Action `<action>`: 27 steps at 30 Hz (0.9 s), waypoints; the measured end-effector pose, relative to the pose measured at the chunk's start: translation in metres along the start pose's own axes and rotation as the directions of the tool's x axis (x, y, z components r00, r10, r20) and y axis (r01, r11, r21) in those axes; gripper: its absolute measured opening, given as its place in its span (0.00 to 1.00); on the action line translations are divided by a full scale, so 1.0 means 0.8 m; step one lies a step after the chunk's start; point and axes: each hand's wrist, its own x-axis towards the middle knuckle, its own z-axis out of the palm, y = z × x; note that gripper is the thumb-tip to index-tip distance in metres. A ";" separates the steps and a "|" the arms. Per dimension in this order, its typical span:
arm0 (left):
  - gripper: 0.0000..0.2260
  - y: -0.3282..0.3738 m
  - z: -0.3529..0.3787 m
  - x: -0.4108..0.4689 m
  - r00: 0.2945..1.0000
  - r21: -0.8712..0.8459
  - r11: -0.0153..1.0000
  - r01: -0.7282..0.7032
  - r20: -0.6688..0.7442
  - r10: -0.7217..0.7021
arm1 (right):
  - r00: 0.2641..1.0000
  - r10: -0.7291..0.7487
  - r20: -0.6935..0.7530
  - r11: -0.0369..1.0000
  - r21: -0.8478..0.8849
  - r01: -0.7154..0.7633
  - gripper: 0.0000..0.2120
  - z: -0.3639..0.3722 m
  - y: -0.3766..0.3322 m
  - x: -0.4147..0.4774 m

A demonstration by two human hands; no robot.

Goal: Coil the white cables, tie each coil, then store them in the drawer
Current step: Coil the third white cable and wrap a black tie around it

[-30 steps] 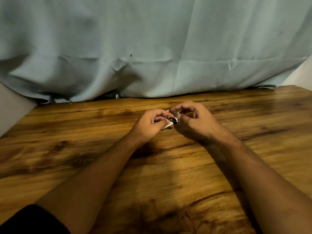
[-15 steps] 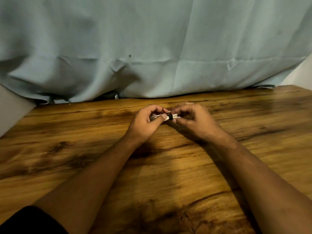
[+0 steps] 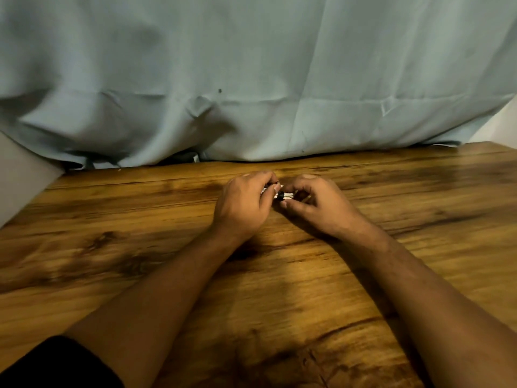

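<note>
Fingers (image 3: pixel 277 188) of left hand (image 3: pixel 243 204) and right hand (image 3: pixel 316 205) pinched shut on small white cable coil (image 3: pixel 288 195) with black tie (image 3: pixel 280 195), just above desk (image 3: pixel 140 219); risk: tie slipping, coil springing loose.

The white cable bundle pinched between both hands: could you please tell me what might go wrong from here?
1. The left hand and right hand grip the white cable bundle only at the fingertips, so it might slip and uncoil onto the wooden table.
2. The black tie sits between the two grips; if it is not yet tight, the coil could loosen.
3. The fingers hide most of the bundle, so a stray loop could go unnoticed.
</note>
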 end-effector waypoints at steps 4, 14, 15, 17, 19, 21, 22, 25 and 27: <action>0.04 0.001 0.000 -0.001 0.998 0.088 0.994 -0.058 0.019 0.057 | 1.000 0.004 0.030 0.997 -0.079 -0.002 0.11 0.003 -0.003 0.003; 0.05 -0.005 0.009 0.007 0.968 -0.061 0.967 0.249 -0.005 -0.249 | 0.998 -0.011 0.062 0.983 -0.185 0.023 0.16 0.008 -0.020 0.005; 0.05 -0.005 0.010 0.008 0.960 -0.078 0.957 0.278 -0.005 -0.280 | 0.998 -0.005 0.066 0.979 -0.201 0.018 0.16 0.009 -0.021 0.005; 0.05 -0.008 0.015 0.009 0.943 -0.109 0.937 0.333 0.003 -0.334 | 0.997 0.005 0.077 0.972 -0.236 0.014 0.15 0.010 -0.024 0.005; 0.05 -0.009 0.017 0.011 0.926 -0.127 0.918 0.376 0.016 -0.377 | 0.995 0.005 0.095 0.957 -0.288 0.023 0.12 0.011 -0.030 0.005; 0.08 -0.009 0.019 0.012 0.908 -0.151 0.896 0.417 0.027 -0.418 | 0.994 -0.017 0.104 0.931 -0.361 0.054 0.10 0.013 -0.035 0.004; 0.09 -0.010 0.020 0.013 0.899 -0.166 0.885 0.436 0.038 -0.436 | 0.995 -0.023 0.098 0.917 -0.395 0.060 0.09 0.015 -0.037 0.003; 0.10 -0.015 0.019 0.010 0.900 -0.245 0.867 0.435 0.089 -0.427 | 0.998 -0.044 0.045 0.897 -0.438 0.060 0.08 0.018 -0.042 -0.002; 0.07 -0.018 0.012 0.004 0.937 -0.320 0.881 0.348 0.077 -0.342 | 0.996 -0.082 -0.023 0.887 -0.457 0.063 0.07 0.019 -0.043 -0.005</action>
